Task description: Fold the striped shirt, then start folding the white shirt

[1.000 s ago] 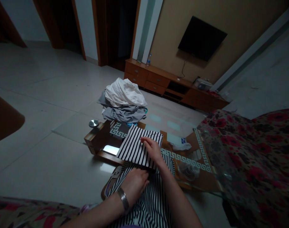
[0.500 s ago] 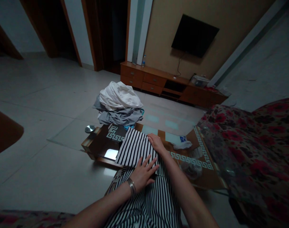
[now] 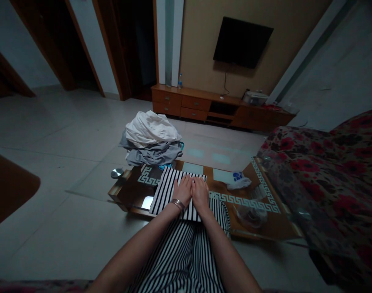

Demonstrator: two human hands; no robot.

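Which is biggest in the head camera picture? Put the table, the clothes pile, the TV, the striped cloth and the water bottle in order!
1. Glass-topped coffee table
2. Clothes pile, TV and folded striped cloth: these look about the same, and their different distances from the camera make ranking them unsure.
3. Water bottle

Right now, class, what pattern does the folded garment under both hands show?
The folded garment has black-and-white stripes, clearest in the head view.
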